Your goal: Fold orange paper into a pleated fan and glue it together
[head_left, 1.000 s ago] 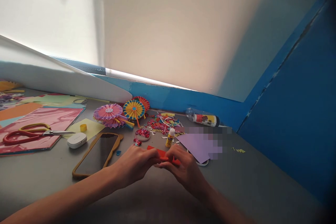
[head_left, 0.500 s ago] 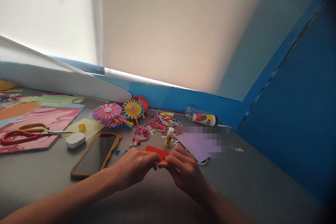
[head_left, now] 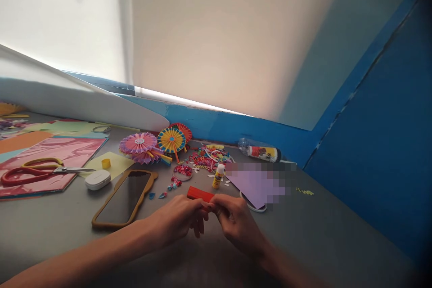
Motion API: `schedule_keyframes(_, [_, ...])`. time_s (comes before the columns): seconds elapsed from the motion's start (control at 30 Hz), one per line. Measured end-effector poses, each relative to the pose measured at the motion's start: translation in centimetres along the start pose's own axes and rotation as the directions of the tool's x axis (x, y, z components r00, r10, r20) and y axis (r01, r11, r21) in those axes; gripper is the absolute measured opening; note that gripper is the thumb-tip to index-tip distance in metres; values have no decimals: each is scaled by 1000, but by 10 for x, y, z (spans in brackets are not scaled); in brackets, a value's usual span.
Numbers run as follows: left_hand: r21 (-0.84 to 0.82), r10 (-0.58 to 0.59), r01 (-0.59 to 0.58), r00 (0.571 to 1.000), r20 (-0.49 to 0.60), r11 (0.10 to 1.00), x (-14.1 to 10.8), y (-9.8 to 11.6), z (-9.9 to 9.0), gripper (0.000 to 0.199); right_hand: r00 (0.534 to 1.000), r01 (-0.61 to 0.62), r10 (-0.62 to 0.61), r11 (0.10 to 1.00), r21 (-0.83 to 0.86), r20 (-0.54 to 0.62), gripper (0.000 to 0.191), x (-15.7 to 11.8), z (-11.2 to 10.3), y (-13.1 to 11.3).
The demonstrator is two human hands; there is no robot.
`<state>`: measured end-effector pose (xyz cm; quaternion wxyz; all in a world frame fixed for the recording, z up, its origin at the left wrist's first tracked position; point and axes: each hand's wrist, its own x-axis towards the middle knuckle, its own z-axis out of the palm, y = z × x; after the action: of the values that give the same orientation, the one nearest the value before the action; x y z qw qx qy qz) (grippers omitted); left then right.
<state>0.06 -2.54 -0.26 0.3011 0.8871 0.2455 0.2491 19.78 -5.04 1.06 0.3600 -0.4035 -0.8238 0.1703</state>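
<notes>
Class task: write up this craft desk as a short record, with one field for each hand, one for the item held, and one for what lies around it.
Left hand: pinching the red paper strip
Right hand: pinching the same strip, fingers meeting the left hand's
Item held: red paper strip, folded or layered
Nearest items: glue bottle, phone in a tan case
Farther items: paper rosettes, red-handled scissors on a pink sheet, lilac paper sheet

A craft room at home, it seems — grey table (head_left: pixel 337 234), blue wall (head_left: pixel 354 112), coloured paper (head_left: pixel 50 155), scissors (head_left: pixel 43 170), glue bottle (head_left: pixel 218 176), paper rosettes (head_left: pixel 171 140)
</notes>
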Motion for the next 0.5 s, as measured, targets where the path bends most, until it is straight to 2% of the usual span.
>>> schedule_keyframes(0.27, [-237, -72, 92, 993, 90, 967, 0, 6, -11, 29, 988, -137, 131, 988, 76, 78, 30, 8, -6, 2])
schedule_keyframes(0.4, [-483, -155, 223, 972, 178, 847, -1, 6, -10, 35, 962, -250, 217, 947, 204, 168, 34, 11, -9, -2])
schedule_keyframes(0.5, [-568, -183, 262, 964, 194, 780, 0, 8, -8, 35, 949, -297, 230, 885, 360, 218, 27, 10, -7, -5])
